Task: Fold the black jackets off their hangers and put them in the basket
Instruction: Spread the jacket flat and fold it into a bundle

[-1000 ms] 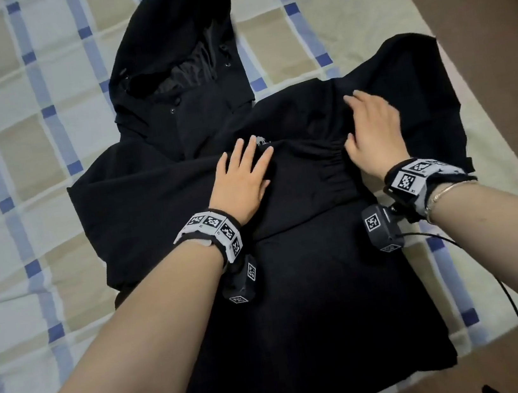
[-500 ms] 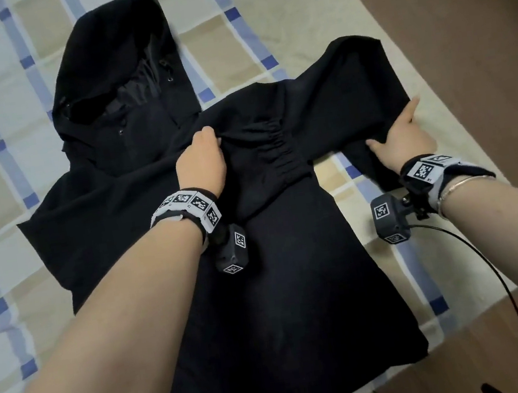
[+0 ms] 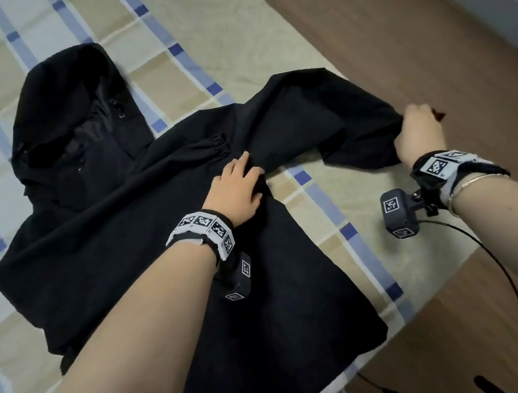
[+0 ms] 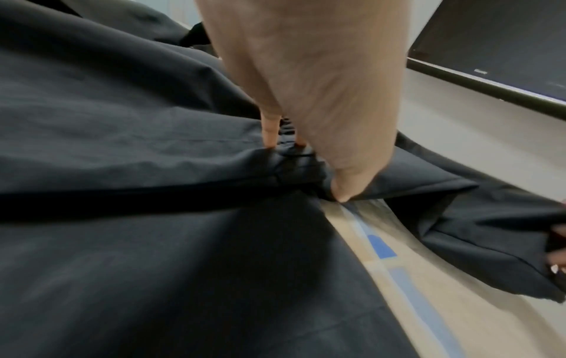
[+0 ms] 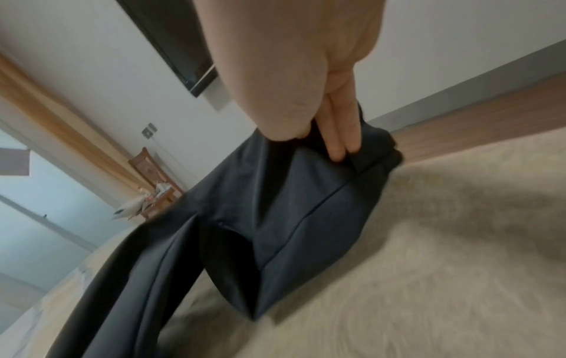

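A black hooded jacket (image 3: 118, 249) lies front up on the bed, hood at the far left. Its left sleeve, with a gathered cuff (image 3: 210, 143), is folded across the chest. My left hand (image 3: 239, 182) presses flat on the fabric where the right sleeve (image 3: 322, 114) joins the body; in the left wrist view its fingertips (image 4: 271, 138) push into the cloth. My right hand (image 3: 418, 130) grips the sleeve's end and holds it stretched out over the bed's right edge. In the right wrist view the fingers (image 5: 340, 135) curl round the sleeve (image 5: 291, 206). No basket or hanger shows.
The bed has a beige, blue and white checked sheet (image 3: 165, 59). Its right edge meets a wooden floor (image 3: 428, 39). A black cable (image 3: 500, 269) trails from my right wrist. A wall-mounted screen (image 4: 505, 48) and a wooden chair (image 5: 153, 174) stand far off.
My right hand left the jacket's chest, took hold of the right sleeve's end and drew it out to the right. My left hand slid right to the sleeve's root.
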`<state>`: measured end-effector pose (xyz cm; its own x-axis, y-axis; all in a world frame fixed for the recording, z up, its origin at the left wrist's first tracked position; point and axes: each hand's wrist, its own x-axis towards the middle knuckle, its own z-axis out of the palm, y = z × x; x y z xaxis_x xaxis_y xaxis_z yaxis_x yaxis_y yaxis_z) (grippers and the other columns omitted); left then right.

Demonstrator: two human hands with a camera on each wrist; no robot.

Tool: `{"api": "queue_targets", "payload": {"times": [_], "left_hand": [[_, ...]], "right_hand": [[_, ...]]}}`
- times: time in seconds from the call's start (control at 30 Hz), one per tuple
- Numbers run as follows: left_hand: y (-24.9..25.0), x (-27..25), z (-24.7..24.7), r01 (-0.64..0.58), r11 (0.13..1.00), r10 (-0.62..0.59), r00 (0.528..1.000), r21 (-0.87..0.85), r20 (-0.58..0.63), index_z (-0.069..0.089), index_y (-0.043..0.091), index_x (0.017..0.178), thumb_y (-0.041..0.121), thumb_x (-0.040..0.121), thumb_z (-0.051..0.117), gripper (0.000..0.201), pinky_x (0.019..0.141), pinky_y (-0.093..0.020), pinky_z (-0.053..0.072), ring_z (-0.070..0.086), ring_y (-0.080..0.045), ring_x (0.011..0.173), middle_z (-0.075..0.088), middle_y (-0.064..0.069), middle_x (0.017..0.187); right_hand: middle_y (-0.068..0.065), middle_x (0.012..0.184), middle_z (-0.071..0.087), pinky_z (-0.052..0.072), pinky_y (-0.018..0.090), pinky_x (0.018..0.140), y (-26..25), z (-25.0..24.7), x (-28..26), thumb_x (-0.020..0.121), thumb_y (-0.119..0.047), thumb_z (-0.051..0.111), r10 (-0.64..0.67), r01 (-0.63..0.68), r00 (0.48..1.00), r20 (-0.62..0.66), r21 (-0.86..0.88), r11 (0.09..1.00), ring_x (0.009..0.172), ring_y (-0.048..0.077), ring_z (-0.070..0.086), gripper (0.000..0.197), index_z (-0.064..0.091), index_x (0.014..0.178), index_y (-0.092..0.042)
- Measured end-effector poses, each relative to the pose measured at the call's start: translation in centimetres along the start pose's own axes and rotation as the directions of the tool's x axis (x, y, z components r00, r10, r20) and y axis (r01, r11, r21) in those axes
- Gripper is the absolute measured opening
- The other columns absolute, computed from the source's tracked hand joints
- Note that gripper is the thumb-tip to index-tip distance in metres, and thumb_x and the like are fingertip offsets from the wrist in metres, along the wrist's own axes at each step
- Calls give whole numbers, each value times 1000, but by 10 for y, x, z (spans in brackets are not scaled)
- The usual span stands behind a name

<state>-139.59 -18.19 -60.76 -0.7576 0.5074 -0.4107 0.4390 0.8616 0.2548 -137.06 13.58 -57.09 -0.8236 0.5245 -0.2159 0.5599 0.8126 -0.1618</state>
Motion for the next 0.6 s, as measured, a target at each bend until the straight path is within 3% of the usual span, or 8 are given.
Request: {"api": "queue_targets", "payload": {"times": [0.1, 0.17, 0.3, 0.37, 0.47, 0.53, 0.6], "left_hand": [[19, 8, 0, 75, 993, -59, 983, -87, 177, 27, 26, 145, 38, 92, 51, 59, 111, -50, 26, 6, -29, 147, 8, 1, 160], [28, 10, -2, 113, 981, -73, 966, -155, 247, 21, 23, 147, 37, 93, 50, 63, 113, -50, 25, 8, -29, 147, 18, 0, 158], [47, 11, -17, 41, 984, -8, 982, -175, 188, 18, 22, 147, 40, 92, 48, 65, 105, -44, 36, 45, -28, 129, 47, -7, 142], [61, 11, -34, 5, 965, 18, 996, -263, 85, 19, 22, 147, 39, 94, 45, 62, 103, -42, 38, 50, -26, 124, 50, -5, 140], [84, 12, -61, -39, 920, 16, 998, -389, -63, 31, 18, 142, 39, 99, 38, 49, 97, -37, 42, 55, -23, 116, 60, -1, 128], [96, 12, -75, -45, 889, 12, 997, -456, -75, 43, 16, 133, 44, 99, 33, 44, 93, -39, 46, 60, -23, 105, 66, -4, 115], [105, 10, -83, -15, 843, -1, 1000, -537, -29, 57, 12, 115, 50, 99, 29, 50, 91, -43, 48, 63, -23, 95, 69, -6, 102]], "right_hand": [[25, 125, 48, 45, 48, 88, 18, -20, 4, 85, 7, 38, 58, -38, 992, -111, 176, 984, 104, 47, 54, 32, 50, 114, -1], [18, 135, 44, 42, 43, 91, 23, -28, 2, 85, 3, 37, 0, 49, 982, -188, 260, 964, 109, 41, 53, 30, 51, 111, -3], [12, 142, 39, 36, 34, 98, 20, -36, -7, 88, -4, 41, -213, 289, 938, -273, 278, 916, 121, 33, 46, 24, 57, 106, 2], [14, 133, 48, 38, 33, 95, 13, -37, -13, 86, -1, 44, -336, 411, 895, -293, 248, 877, 118, 32, 49, 22, 61, 100, 1], [10, 101, 68, 39, 39, 78, -7, -43, -30, 79, -2, 51, -512, 553, 816, -269, 101, 827, 93, 34, 60, 24, 71, 89, -12], [7, 86, 71, 40, 39, 74, -20, -44, -45, 80, -13, 57, -596, 611, 775, -208, 9, 791, 82, 34, 61, 18, 73, 88, -16], [9, 84, 72, 47, 40, 73, -33, -42, -60, 84, -21, 58, -661, 673, 736, -145, 48, 738, 81, 34, 62, 18, 73, 90, -13]]}}
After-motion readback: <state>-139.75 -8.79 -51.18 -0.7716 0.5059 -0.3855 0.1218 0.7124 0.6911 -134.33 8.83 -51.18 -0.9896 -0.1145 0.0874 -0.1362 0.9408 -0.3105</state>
